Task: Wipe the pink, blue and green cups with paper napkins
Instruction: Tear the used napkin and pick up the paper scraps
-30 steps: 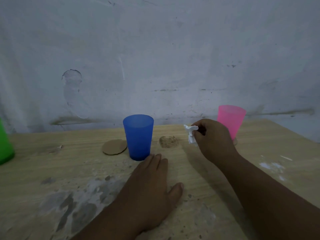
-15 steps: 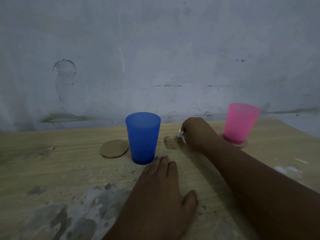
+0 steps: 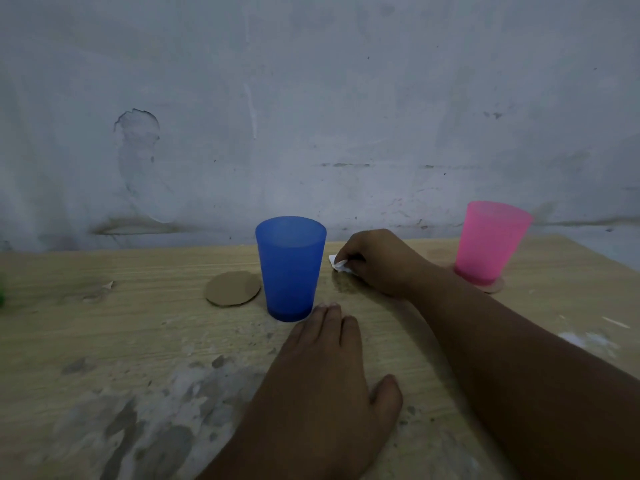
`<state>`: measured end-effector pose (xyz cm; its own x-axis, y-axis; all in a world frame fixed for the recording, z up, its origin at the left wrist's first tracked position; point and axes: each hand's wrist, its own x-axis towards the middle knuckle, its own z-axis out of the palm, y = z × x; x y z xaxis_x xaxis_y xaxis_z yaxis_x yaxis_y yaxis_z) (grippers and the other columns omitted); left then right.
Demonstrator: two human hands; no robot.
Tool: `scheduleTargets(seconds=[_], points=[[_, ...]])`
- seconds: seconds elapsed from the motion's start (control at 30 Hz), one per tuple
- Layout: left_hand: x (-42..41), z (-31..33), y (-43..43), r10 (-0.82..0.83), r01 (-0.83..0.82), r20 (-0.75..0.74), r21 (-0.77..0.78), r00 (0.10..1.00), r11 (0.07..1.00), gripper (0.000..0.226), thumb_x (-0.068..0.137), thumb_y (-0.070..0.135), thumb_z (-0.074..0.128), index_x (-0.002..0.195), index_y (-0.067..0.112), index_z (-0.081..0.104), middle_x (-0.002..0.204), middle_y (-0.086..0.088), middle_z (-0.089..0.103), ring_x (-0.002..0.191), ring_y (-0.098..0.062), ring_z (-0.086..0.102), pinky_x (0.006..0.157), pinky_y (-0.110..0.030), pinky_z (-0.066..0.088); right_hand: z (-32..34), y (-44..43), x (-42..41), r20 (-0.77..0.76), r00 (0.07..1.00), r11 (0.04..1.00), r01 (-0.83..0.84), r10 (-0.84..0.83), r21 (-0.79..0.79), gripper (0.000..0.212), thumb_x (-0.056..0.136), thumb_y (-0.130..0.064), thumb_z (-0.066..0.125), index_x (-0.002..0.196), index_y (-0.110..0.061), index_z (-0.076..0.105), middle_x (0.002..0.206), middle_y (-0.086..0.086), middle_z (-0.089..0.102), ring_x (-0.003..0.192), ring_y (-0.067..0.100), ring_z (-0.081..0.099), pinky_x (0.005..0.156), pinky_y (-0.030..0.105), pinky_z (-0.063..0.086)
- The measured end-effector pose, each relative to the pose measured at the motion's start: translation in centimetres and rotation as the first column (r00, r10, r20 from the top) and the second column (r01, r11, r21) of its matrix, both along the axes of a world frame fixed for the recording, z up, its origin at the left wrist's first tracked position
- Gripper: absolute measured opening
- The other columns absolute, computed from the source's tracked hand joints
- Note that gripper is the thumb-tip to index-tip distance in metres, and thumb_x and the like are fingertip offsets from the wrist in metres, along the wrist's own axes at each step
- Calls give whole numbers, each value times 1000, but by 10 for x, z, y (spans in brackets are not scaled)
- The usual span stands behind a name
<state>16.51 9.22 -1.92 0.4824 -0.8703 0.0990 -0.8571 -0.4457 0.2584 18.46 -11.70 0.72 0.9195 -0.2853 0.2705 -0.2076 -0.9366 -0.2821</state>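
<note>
A blue cup (image 3: 290,268) stands upright in the middle of the wooden table (image 3: 104,334). At the right a pink cup (image 3: 490,242) sits on a round cardboard coaster (image 3: 496,287). My right hand (image 3: 379,263) rests low on the table between the two cups, pinching a small crumpled white napkin (image 3: 338,264). Flat on the table lies my left hand (image 3: 325,382), fingers together, its fingertips just short of the blue cup's base. Only a green sliver of the green cup (image 3: 1,292) shows at the left edge.
A bare round cardboard coaster (image 3: 232,288) lies just left of the blue cup. A rough brown patch (image 3: 344,284) marks the table below the napkin. Grey and white stains cover the near left of the table. A stained wall (image 3: 311,116) rises behind the table's far edge.
My right hand with the napkin has moved left, away from the pink cup, and down to the table beside the blue cup. The view has shifted right, so the green cup has nearly left the frame.
</note>
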Motion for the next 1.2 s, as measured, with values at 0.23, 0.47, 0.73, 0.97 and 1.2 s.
scheduleTargets(seconds=[0.23,0.47,0.73,0.97,1.2], points=[[-1,-1,2,6,-6,2,-37,1000,999,78,96,63,30,158,24,1,167,8,-9,151,-9,-11,110,-25,-9,-2,0,-2,45,997,998,-61,61,5,18,90,-10,64,101,-14,78,107,4,73,95,13,63,72,5,36],[0,-1,3,-1,1,-2,-48,1000,999,77,97,63,30,158,25,2,167,8,-8,151,-8,-11,110,-24,-9,2,-2,-6,-10,996,996,-87,87,-17,28,89,-1,60,100,-18,79,107,1,74,93,11,63,77,9,38],[0,-1,3,-9,8,-6,-44,1000,999,77,97,63,29,158,24,3,166,8,-7,150,-8,-11,113,-25,-8,5,-9,-11,271,959,975,27,-88,222,21,90,-6,61,97,-15,79,95,-1,76,76,4,64,68,12,49],[0,-2,2,-6,6,6,-24,1000,1000,78,96,64,28,158,26,0,167,8,-9,151,-9,-12,110,-25,-10,-3,8,3,18,996,995,85,-86,48,21,92,-9,61,106,-8,77,109,8,73,87,9,58,79,17,41],[0,-3,2,-6,7,16,-41,1000,999,77,96,63,29,158,24,3,167,7,-7,151,-9,-10,112,-26,-8,2,13,-1,1,1000,1000,-20,20,7,23,90,-3,63,107,-10,76,112,9,72,100,21,64,82,18,41]])
